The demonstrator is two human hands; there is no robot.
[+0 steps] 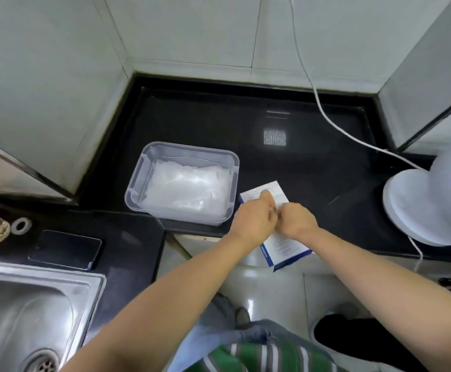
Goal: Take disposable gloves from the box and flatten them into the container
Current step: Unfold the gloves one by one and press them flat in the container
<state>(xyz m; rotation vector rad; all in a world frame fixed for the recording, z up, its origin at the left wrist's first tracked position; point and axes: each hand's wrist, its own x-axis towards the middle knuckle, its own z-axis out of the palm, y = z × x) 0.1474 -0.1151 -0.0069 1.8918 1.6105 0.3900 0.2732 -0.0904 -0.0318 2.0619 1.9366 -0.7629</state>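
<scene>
A home kitchen: steel sink (28, 312), black counter (246, 124), tiled walls (192, 28).

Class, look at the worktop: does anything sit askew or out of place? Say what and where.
The glove box lies askew, its near end jutting past the front edge of the black counter, so it could tip off.

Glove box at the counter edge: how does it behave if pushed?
The glove box looks like thin card: probably light, easily dented. Its near end overhangs the counter edge, so a push toward the person could tip it off. It likely slides on the glossy surface.
</scene>
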